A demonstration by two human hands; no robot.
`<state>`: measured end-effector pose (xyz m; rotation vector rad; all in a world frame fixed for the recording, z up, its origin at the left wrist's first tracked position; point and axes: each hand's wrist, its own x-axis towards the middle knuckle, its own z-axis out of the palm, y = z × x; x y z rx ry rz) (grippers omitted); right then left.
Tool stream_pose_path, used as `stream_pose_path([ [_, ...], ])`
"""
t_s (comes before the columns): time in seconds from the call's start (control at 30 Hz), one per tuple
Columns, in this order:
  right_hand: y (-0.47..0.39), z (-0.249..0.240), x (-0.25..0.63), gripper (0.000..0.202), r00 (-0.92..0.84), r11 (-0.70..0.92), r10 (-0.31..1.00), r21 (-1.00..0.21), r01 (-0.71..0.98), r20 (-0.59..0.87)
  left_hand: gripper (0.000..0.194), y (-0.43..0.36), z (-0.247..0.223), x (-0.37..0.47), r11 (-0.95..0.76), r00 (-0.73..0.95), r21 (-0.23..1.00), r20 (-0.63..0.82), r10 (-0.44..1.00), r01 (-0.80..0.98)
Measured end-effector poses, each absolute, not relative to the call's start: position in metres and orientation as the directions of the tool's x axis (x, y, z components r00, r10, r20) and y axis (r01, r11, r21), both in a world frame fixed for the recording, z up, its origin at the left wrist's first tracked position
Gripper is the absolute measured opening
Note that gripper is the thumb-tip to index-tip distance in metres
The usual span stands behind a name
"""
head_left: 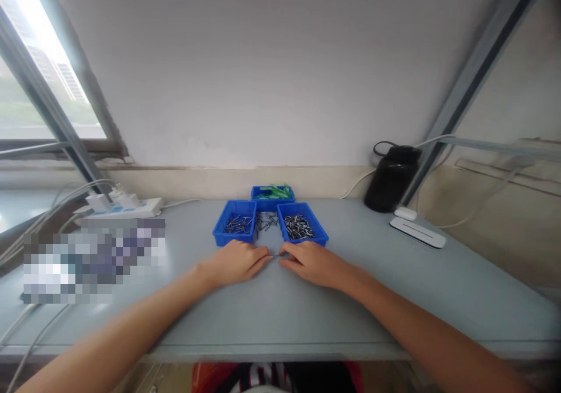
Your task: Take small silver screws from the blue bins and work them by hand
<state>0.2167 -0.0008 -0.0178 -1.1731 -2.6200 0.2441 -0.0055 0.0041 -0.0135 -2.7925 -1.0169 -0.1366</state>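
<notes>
My left hand [239,261] and my right hand [309,261] meet near the middle of the table, fingers pinched at the two ends of a small thin dark piece [274,256]. Just beyond my left hand is a blue bin [222,235] with dark thin pieces in it. Another blue bin [319,232], beyond my right hand, holds many black and silver pieces. Between these bins lie loose dark pieces [267,221] on the table. A third blue bin [272,202] at the back holds green pieces [278,191].
A black bottle [390,180] and a white flat device [417,232] stand at the right. On the left are a power strip [144,208] with plugs and cables, and a blurred-out area. The grey table [280,317] meets a wall behind.
</notes>
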Motion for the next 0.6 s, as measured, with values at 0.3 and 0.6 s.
stream_pose_path([
  [0.3,-0.0028,-0.0185,0.2166,0.025,-0.646,0.664,0.747,-0.216,0.716,0.156,0.034,0.0031,-0.0123,-0.0052,-0.758,0.768,-0.124,0.136,0.626,0.64],
  [0.6,-0.0032,-0.0175,0.2158,0.026,-0.676,0.697,0.717,-0.184,0.693,0.17,0.038,0.004,-0.0119,-0.0055,-0.777,0.775,-0.077,0.186,0.604,0.625],
])
